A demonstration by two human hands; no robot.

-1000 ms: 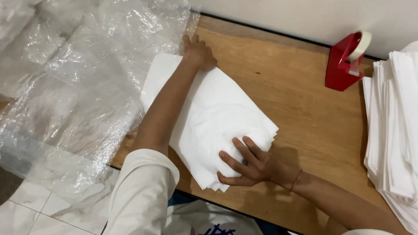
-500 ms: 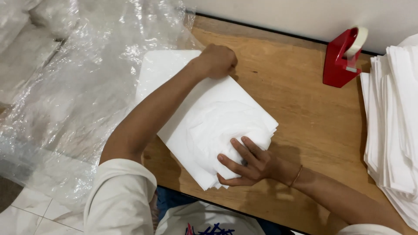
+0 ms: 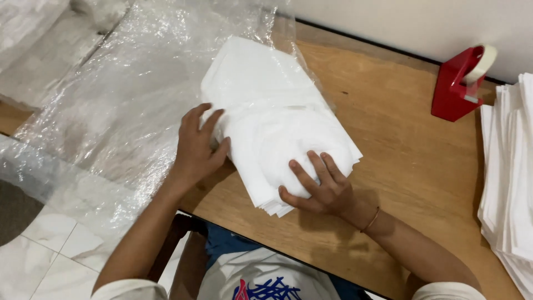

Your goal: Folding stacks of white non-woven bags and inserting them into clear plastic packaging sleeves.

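A thick stack of white folded sheets [image 3: 266,105] lies on the wooden table [image 3: 400,150], its far end inside a clear plastic bag [image 3: 133,94]. My left hand [image 3: 197,144] grips the stack's near-left edge, fingers curled over it. My right hand [image 3: 319,186] presses flat on the stack's near-right corner with fingers spread. A thin bracelet sits on my right wrist.
A red tape dispenser [image 3: 461,83] stands at the back right near the wall. Another pile of white sheets [image 3: 511,178] runs along the right edge. More crumpled clear plastic covers the left side, hanging over a tiled floor [image 3: 39,250].
My left hand has pulled back from the stack's far corner to its near-left edge. The stack has slid further into the plastic bag. My right hand stays on the near corner.
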